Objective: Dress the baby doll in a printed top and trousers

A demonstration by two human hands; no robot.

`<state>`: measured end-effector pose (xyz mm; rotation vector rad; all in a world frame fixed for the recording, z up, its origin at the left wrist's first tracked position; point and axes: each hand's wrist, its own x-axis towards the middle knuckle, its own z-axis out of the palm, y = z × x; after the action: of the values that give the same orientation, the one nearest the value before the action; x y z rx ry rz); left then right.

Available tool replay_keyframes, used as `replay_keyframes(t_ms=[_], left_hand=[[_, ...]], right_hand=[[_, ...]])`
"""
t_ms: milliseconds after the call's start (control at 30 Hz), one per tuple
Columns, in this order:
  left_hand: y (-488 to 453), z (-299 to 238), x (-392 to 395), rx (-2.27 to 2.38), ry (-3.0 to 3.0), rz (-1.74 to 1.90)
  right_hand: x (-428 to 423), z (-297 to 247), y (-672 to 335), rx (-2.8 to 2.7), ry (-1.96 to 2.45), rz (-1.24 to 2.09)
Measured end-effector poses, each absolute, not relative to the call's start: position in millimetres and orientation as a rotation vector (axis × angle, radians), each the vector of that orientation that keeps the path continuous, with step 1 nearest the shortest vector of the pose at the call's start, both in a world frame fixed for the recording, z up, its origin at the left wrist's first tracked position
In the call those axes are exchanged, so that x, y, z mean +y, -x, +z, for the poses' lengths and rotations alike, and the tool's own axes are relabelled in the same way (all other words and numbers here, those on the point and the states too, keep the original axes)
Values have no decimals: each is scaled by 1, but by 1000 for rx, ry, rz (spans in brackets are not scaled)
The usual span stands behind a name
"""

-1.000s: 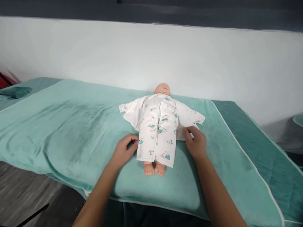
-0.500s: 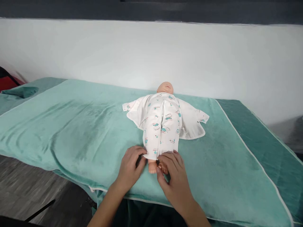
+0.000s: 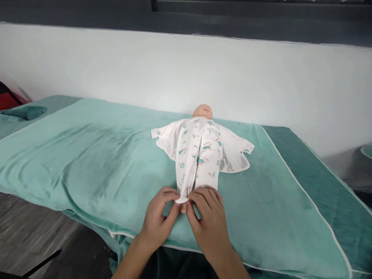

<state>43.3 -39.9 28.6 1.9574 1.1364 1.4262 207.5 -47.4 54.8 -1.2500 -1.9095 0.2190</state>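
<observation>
A baby doll (image 3: 202, 111) lies on its back with its head toward the wall, dressed in white printed clothes. White trousers (image 3: 207, 159) cover its legs, and a white top (image 3: 234, 155) spreads out to both sides. My left hand (image 3: 160, 213) pinches the left edge of one trouser-leg hem between thumb and fingers. On the hem's other side, my right hand (image 3: 207, 215) pinches its right edge, so the cuff is stretched between them. Part of one doll foot (image 3: 183, 208) shows below the cuff; the other is hidden behind my right hand.
A light green blanket (image 3: 95, 162) covers the table, over a darker green cloth (image 3: 319, 174) at the right. Behind it stands a white wall (image 3: 130, 69). A red and black object (image 3: 8, 97) is at the far left. Grey floor (image 3: 29, 221) shows lower left.
Both hands have closed on the cuff and pulled it lower, so less of the doll's feet shows. My right thumb has moved from the foot to the hem. The view has tilted slightly.
</observation>
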Motion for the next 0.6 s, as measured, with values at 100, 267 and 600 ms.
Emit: replay_keyframes(t_ms=[100,267,600], left_hand=[[-40,25,-41,1178,-2040,1444],[-36,14,-49,1155,-2161,1390],[-55,29,-51,1193,-2290,1350]], right_hand=[[-50,58,-208,-1932,1162,186],[-58,55,-216,-1982,1154,167],[-57,13,-261,-1649,1367,153]])
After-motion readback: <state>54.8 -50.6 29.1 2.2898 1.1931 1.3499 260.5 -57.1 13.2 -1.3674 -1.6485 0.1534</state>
